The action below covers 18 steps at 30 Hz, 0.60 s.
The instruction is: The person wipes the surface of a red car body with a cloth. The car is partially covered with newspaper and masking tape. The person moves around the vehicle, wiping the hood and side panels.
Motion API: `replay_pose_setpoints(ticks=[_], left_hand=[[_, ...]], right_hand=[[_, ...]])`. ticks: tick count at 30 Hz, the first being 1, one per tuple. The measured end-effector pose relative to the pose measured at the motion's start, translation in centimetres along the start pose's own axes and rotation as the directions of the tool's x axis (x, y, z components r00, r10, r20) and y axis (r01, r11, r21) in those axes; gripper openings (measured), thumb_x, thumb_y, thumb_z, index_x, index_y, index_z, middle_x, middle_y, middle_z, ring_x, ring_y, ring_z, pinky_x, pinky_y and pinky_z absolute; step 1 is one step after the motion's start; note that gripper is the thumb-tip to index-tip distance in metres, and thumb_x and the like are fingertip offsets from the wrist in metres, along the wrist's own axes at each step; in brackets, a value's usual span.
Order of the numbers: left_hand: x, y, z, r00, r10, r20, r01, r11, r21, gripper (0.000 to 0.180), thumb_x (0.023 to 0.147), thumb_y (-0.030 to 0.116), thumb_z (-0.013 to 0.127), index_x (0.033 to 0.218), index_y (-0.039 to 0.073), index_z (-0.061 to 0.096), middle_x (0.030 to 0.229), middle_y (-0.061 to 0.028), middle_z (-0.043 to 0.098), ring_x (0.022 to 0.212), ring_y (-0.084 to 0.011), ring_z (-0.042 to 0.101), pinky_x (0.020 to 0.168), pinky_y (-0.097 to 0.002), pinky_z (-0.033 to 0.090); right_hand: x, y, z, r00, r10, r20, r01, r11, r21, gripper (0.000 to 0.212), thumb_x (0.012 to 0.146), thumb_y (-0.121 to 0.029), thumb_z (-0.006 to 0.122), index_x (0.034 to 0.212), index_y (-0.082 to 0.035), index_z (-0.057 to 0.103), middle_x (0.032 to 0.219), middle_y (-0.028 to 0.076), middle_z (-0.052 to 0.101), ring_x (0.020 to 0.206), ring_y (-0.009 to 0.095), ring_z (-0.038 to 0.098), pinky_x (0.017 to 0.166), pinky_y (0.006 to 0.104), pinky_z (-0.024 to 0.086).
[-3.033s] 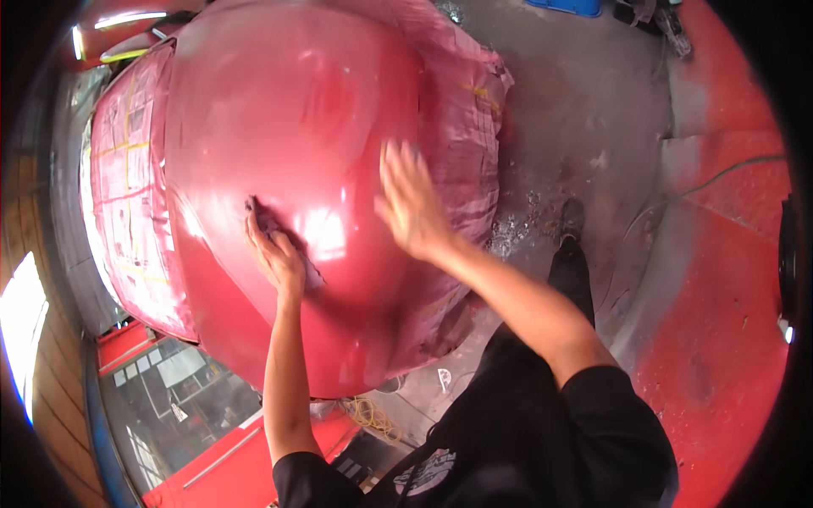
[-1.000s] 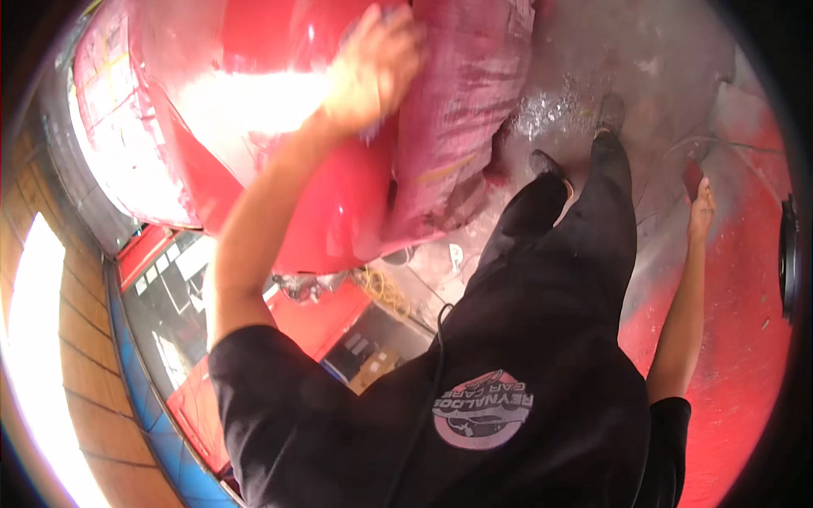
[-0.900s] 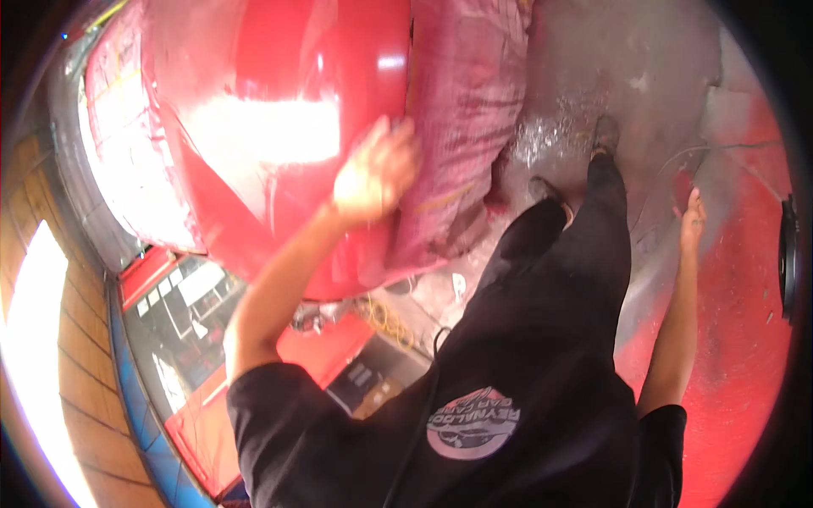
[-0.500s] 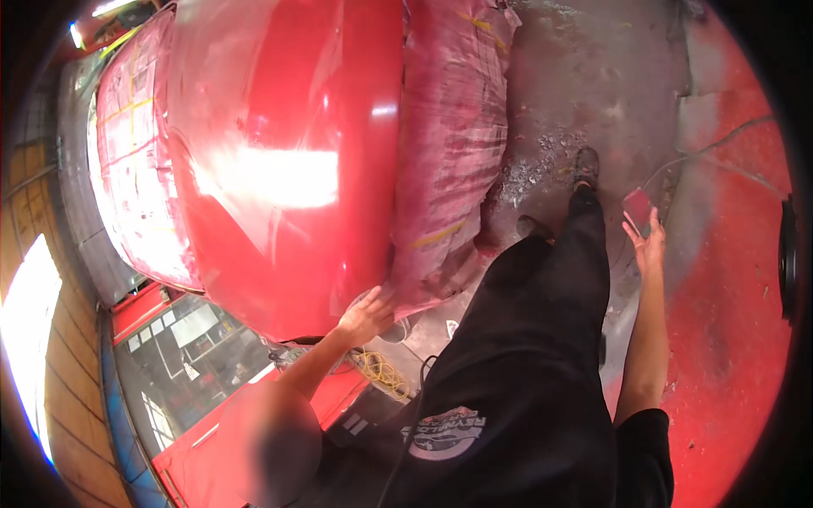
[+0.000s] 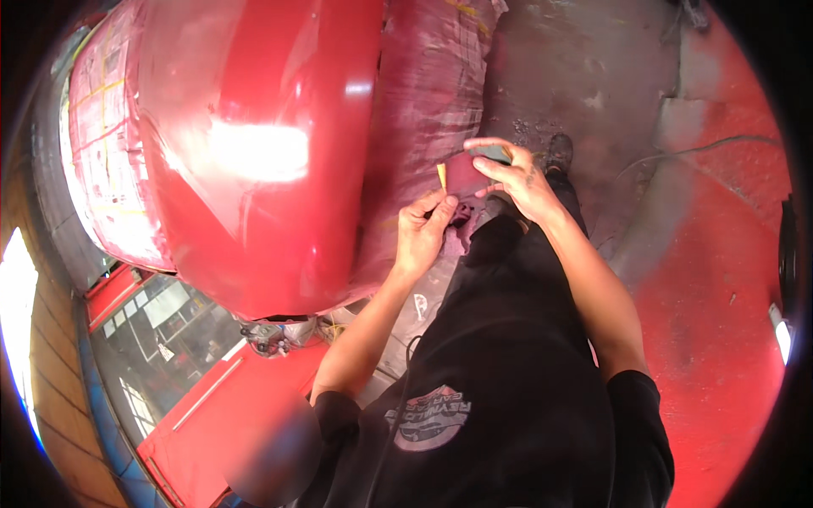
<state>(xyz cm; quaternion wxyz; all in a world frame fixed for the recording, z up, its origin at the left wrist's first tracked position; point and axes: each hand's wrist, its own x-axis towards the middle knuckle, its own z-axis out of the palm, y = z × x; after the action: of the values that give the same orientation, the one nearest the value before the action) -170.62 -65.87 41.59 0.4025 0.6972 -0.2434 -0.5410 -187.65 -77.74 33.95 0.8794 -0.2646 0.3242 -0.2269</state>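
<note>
A dark red, flat rectangular pad (image 5: 461, 173) is held in front of me, over my legs. My right hand (image 5: 523, 179) grips it from the right, thumb on its face and fingers spread behind; something greenish-grey shows between thumb and fingers. My left hand (image 5: 421, 233) is closed in a pinch at the pad's left edge, where a small yellow strip (image 5: 441, 176) sticks up above the fingertips. Whether the strip is fixed to the pad I cannot tell. To the left lies a glossy red car panel (image 5: 279, 229), apart from both hands.
Masking sheets with yellow tape (image 5: 423, 110) cover the car along the panel's right side; more masking (image 5: 106, 152) is at the far left. A cable (image 5: 694, 151) crosses the floor at right. A red cabinet (image 5: 220, 415) stands at lower left, near some clutter (image 5: 284, 334).
My left hand has left the panel's near edge and come to the pad. My right hand has brought the pad leftward, in front of me. The view has shifted slightly right.
</note>
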Motion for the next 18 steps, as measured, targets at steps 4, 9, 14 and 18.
replay_pose_setpoints(ticks=[4, 9, 14, 18], left_hand=[[1.5, -1.1, 1.3, 0.966, 0.146, -0.214, -0.126, 0.987, 0.102, 0.023, 0.105, 0.011, 0.068, 0.12, -0.004, 0.076, 0.09, -0.0018, 0.067, 0.081, -0.0093, 0.057, 0.074, -0.0278, 0.047], [1.7, 0.4, 2.4, 0.878, 0.46, -0.13, -0.264, 0.693, 0.671, 0.016, 0.094, 0.007, 0.071, 0.106, -0.001, 0.077, 0.089, -0.0124, 0.065, 0.08, -0.0269, 0.063, 0.074, -0.0402, 0.05], [0.7, -2.2, 1.1, 0.915, 0.403, -0.02, -0.318, 0.75, 0.58, 0.021, 0.096, 0.012, 0.07, 0.112, 0.001, 0.077, 0.1, -0.017, 0.07, 0.092, -0.033, 0.068, 0.083, -0.0426, 0.054], [-3.0, 0.6, -4.0, 0.928, 0.372, -0.037, -0.293, 0.784, 0.547, 0.033, 0.099, 0.016, 0.072, 0.126, -0.002, 0.073, 0.113, -0.0206, 0.073, 0.103, -0.0319, 0.073, 0.094, -0.0375, 0.056]], right_hand=[[1.1, 0.5, 0.4, 0.919, -0.285, -0.274, 0.143, 0.886, -0.442, 0.062, 0.1, -0.026, 0.075, 0.151, -0.001, 0.053, 0.133, 0.017, 0.067, 0.118, 0.028, 0.067, 0.104, 0.0387, 0.054], [0.2, 2.1, 1.9, 0.94, -0.311, -0.139, 0.21, 0.851, -0.481, 0.095, 0.097, -0.039, 0.078, 0.165, 0.005, 0.028, 0.167, 0.029, 0.037, 0.155, 0.035, 0.04, 0.125, 0.0435, 0.034], [2.9, 4.2, 6.3, 0.955, -0.277, -0.109, 0.234, 0.925, -0.299, 0.081, 0.105, -0.042, 0.067, 0.163, 0.004, 0.035, 0.166, 0.025, 0.042, 0.154, 0.029, 0.042, 0.126, 0.0405, 0.033], [8.8, 5.4, 6.7, 0.822, -0.519, -0.234, 0.442, 0.841, -0.312, 0.062, 0.114, -0.042, 0.049, 0.153, 0.006, 0.052, 0.157, 0.022, 0.055, 0.149, 0.028, 0.049, 0.126, 0.0373, 0.034]])
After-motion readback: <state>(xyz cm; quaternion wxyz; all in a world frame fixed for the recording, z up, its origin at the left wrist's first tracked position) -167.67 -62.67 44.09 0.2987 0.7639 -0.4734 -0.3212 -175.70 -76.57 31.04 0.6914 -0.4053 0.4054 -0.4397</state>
